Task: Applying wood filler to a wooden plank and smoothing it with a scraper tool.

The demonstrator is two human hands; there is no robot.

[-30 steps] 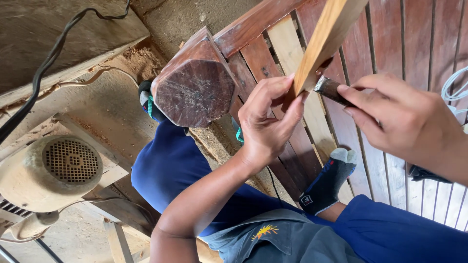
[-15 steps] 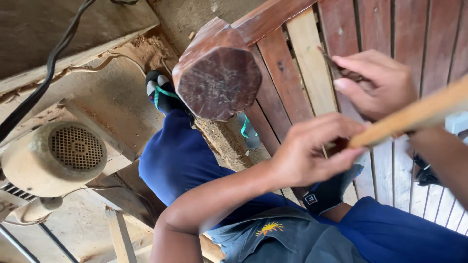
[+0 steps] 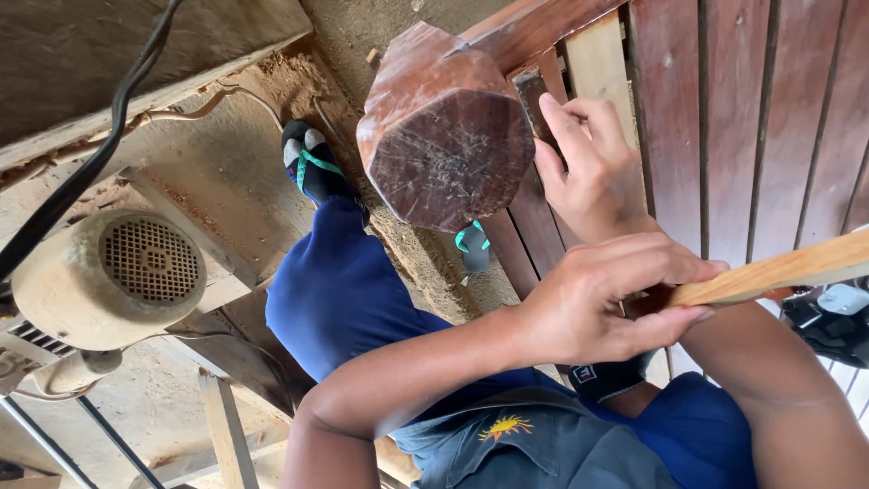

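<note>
My left hand [image 3: 615, 303] is shut on one end of a pale wooden strip [image 3: 787, 269] that runs nearly level off to the right. Above it, my right hand [image 3: 588, 167] lies with bent fingers on a red-brown slatted panel [image 3: 724, 118], its index finger along a dark slat end [image 3: 529, 91] beside a pale slat [image 3: 597, 59]. I see nothing held in that hand. A thick reddish wooden post [image 3: 444, 154] with a scratched eight-sided end juts out just left of the right hand. My blue-trousered legs [image 3: 344, 290] and sandalled foot [image 3: 308, 163] are below.
A dusty electric motor [image 3: 109, 281] with a vent grille sits at left on a sawdust-covered bench [image 3: 226, 199]. A black cable [image 3: 118, 118] crosses the upper left. A black glove [image 3: 606, 378] lies on my lap, and a dark object [image 3: 833, 317] is at the right edge.
The pale strip swung from upright down to nearly level, pointing right, still in my left hand. My right hand moved left onto the slats by the post.
</note>
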